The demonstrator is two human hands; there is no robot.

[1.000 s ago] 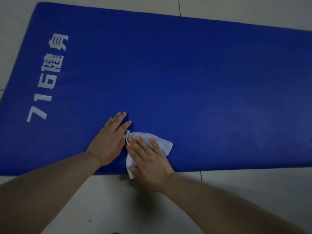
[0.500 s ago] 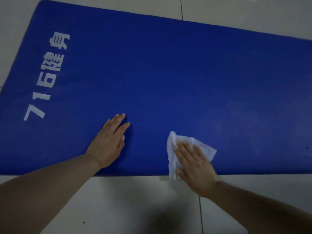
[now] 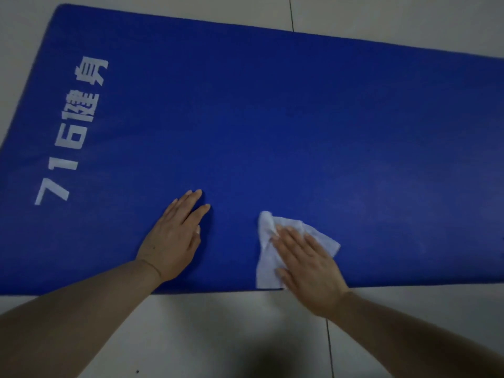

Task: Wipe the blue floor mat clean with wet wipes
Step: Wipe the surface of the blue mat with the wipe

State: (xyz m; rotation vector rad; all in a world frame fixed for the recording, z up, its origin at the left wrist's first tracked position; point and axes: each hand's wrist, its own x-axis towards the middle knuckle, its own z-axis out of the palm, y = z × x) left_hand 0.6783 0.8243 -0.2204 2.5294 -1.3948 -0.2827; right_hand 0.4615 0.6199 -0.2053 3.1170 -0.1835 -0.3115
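Blue mat [image 3: 272, 118] on pale tiled floor [image 3: 218, 336], white lettering [image 3: 72, 132]

Your right hand [image 3: 306, 264] lies flat over the middle of the wet wipe [image 3: 268, 264], so you cannot see that part of the cloth or the strip of mat beneath it. The blue mat [image 3: 300, 126] runs out past the right edge and its near left corner is cut off at the left edge, so its full length stays unknown. Your left hand [image 3: 174, 238] covers the mat under its palm. Both your forearms leave through the bottom edge. The white lettering [image 3: 72, 132] is soft and partly unreadable. A small dark speck [image 3: 137, 371] on the floor tiles [image 3: 218, 331] is too tiny to identify.
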